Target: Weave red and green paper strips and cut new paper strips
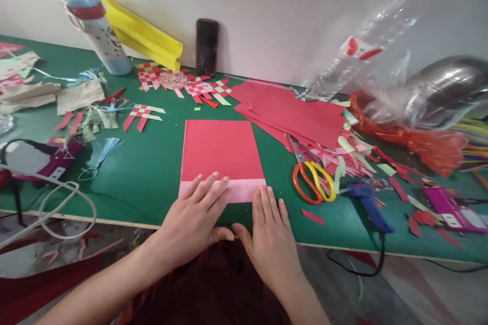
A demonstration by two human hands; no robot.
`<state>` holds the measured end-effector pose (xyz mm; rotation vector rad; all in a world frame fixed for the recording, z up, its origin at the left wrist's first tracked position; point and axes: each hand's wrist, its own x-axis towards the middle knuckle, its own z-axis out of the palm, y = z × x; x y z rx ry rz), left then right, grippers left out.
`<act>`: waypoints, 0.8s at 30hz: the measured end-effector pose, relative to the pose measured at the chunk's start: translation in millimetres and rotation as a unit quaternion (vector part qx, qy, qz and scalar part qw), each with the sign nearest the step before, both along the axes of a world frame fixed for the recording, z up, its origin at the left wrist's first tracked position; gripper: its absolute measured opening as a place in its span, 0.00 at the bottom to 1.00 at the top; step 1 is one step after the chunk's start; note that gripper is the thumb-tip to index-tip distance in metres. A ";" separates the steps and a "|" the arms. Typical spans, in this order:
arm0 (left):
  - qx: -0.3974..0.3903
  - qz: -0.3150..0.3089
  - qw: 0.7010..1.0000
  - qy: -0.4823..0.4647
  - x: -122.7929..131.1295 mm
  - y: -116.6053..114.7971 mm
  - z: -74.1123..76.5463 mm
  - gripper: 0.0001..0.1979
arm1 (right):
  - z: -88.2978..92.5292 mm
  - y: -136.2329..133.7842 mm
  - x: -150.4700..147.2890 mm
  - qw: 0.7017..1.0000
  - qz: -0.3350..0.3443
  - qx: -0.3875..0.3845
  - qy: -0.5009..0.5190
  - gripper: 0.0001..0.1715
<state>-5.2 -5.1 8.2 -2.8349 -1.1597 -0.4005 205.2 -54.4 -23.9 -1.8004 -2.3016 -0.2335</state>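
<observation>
Red paper sheet [222, 151]: flat on green bench [152, 172], near front edge, its near edge folded up as a paler pink strip [244, 190]. Left hand [194, 218]: fingers spread, palm down, pressing the strip's left part. Right hand [269, 236]: fingers together, flat, fingertips touching the strip's right end. Scissors [310, 177], orange and yellow handles: just right of the sheet. Stack of red sheets [290, 111]: behind the scissors. Blue glue gun [368, 203]: right of the scissors. Woven paper pieces [152, 73], phone [207, 46]: by the wall.

No text can be read anywhere (the bottle [99, 30] shows only blurred pictures).
</observation>
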 end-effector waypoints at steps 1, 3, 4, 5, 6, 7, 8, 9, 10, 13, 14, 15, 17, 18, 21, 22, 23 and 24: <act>-0.006 -0.007 1.000 0.007 1.7 0.0 -4.3 0.39 | -0.5 -0.1 0.5 1.000 0.000 0.001 0.002 0.48; -0.020 -0.012 1.000 0.020 2.3 -1.0 -12.0 0.42 | 0.1 0.2 0.9 1.000 -0.004 0.001 0.006 0.47; -0.025 -0.012 0.999 0.024 1.6 -1.9 -14.9 0.43 | 1.7 0.7 0.1 1.000 -0.008 0.000 0.008 0.46; -0.027 -0.013 0.999 0.027 0.7 -2.8 -17.0 0.43 | 4.0 1.3 -1.8 1.000 -0.013 -0.002 0.011 0.45; -0.026 -0.014 0.999 0.028 -0.3 -3.7 -18.5 0.44 | 7.2 2.2 -5.1 1.000 -0.016 -0.005 0.017 0.44; -0.023 -0.016 0.999 0.027 -1.2 -4.6 -19.6 0.44 | 11.0 3.2 -10.1 1.000 -0.014 -0.010 0.026 0.43; -0.020 -0.017 0.999 0.025 -2.0 -5.5 -20.6 0.44 | 14.9 4.3 -16.5 0.999 -0.006 -0.018 0.037 0.41; -0.016 -0.015 1.000 0.022 -2.7 -6.2 -21.7 0.43 | 18.7 5.5 -24.1 0.998 0.011 -0.028 0.052 0.41; -0.013 -0.012 1.000 0.018 -3.2 -6.8 -23.0 0.41 | 21.9 6.6 -32.0 0.996 0.034 -0.040 0.069 0.40; -0.013 -0.005 1.000 0.010 -4.3 -7.4 -27.2 0.31 | 25.3 8.6 -48.8 0.989 0.090 -0.056 0.102 0.45; -0.014 -0.004 1.000 0.011 -4.5 -7.3 -28.5 0.30 | 24.4 8.2 -49.3 0.988 0.094 -0.056 0.104 0.47; -0.016 -0.004 1.000 0.013 -4.6 -7.1 -29.5 0.32 | 22.6 7.1 -46.7 0.989 0.091 -0.056 0.103 0.48; -0.017 -0.008 1.000 0.016 -4.6 -6.3 -31.0 0.39 | 18.0 2.3 -33.5 0.992 0.071 -0.056 0.092 0.46; -0.014 -0.012 1.000 0.016 -4.7 -5.8 -31.6 0.43 | 15.7 -1.2 -24.5 0.993 0.056 -0.053 0.084 0.45; -0.007 -0.018 1.000 0.023 -5.0 -4.6 -33.6 0.49 | 11.4 -12.6 2.4 0.996 0.029 -0.033 0.073 0.40; -0.006 -0.017 0.999 0.026 -5.2 -4.3 -34.3 0.50 | 11.7 -15.0 9.9 0.996 0.032 -0.026 0.076 0.38; -0.004 -0.016 0.999 0.029 -5.4 -4.1 -35.0 0.51 | 13.4 -16.0 16.8 0.995 0.041 -0.025 0.085 0.35; -0.003 -0.016 0.999 0.030 -5.5 -3.9 -35.7 0.51 | 16.6 -15.1 23.7 0.993 0.054 -0.031 0.101 0.32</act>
